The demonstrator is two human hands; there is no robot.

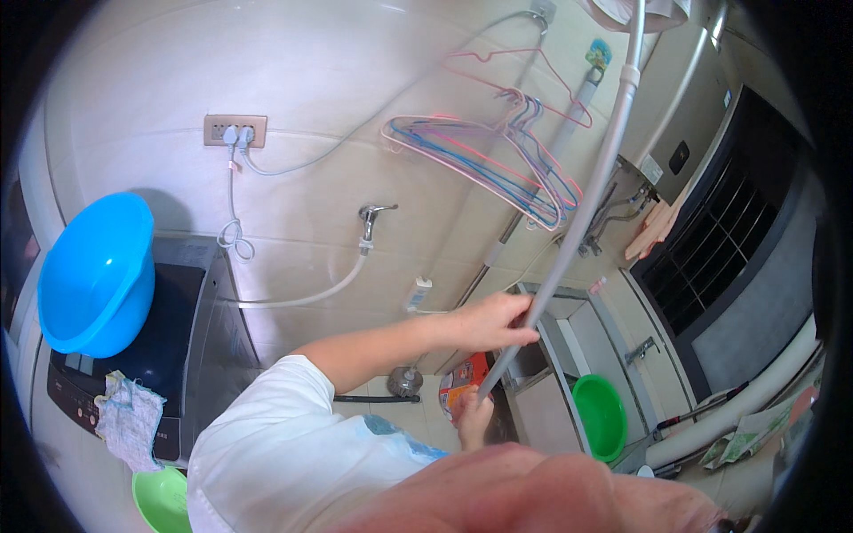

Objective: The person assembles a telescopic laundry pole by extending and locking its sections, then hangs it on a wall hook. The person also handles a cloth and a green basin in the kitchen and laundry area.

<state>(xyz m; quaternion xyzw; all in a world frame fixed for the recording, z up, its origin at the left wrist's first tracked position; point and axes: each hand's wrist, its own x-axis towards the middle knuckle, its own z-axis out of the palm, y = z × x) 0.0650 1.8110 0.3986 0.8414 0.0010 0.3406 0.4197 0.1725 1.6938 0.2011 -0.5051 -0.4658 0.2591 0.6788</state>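
Note:
A long pale grey pole (573, 222) slants from the upper right down to my two hands. My left hand (489, 322) is closed around it at mid-height, the arm in a white sleeve. Lower down, my right hand (471, 413) grips the pole near its bottom end. At the top edge the pole meets a whitish hanging thing (622, 11), mostly cut off. Behind the pole, pink and blue clothes hangers (515, 124) hang in a bunch, apart from my hands. An orange-red package (462, 377) lies just beyond my right hand.
At left, a blue basin (93, 275) and a cloth (131, 422) rest on a dark washing machine (182, 346). A green basin (600, 417) sits in the sink area at right. A tap (369, 213) with a hose and a socket (235, 131) with plugs are on the wall.

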